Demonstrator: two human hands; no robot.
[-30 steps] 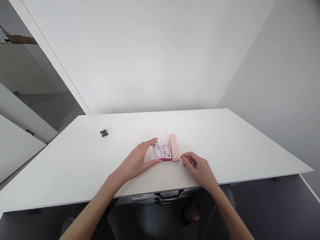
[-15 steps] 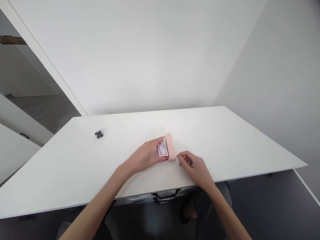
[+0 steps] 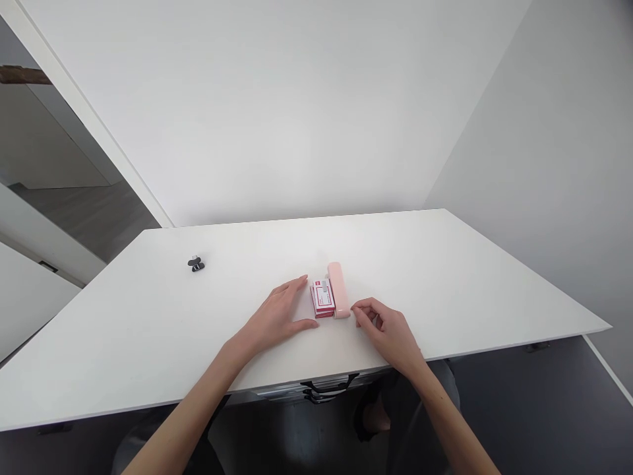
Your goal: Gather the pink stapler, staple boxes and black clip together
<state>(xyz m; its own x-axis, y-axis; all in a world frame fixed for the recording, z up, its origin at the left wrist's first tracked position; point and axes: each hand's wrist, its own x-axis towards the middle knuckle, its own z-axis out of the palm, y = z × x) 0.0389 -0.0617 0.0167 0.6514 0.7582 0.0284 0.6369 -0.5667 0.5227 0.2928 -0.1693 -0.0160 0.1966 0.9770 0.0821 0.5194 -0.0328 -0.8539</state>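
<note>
Two small red-and-white boxes (image 3: 324, 297) lie stacked on the white table, their right side against a pink stapler (image 3: 339, 290). My left hand (image 3: 277, 311) is open just left of the boxes, thumb and fingers spread and apart from them. On the other side, my right hand (image 3: 386, 330) rests on the table by the near end of the stapler. Its thumb and index finger are pinched together, and whatever may be between them is too small to make out.
At the left of the white table (image 3: 445, 277) lies a small black clip-like object (image 3: 196, 263). A white wall (image 3: 306, 119) rises behind the table's back edge. Below the front edge are black handles (image 3: 329, 388).
My left hand has let go of the small boxes and drawn back to the left. The boxes stay beside the stapler. My right hand has hardly moved.
</note>
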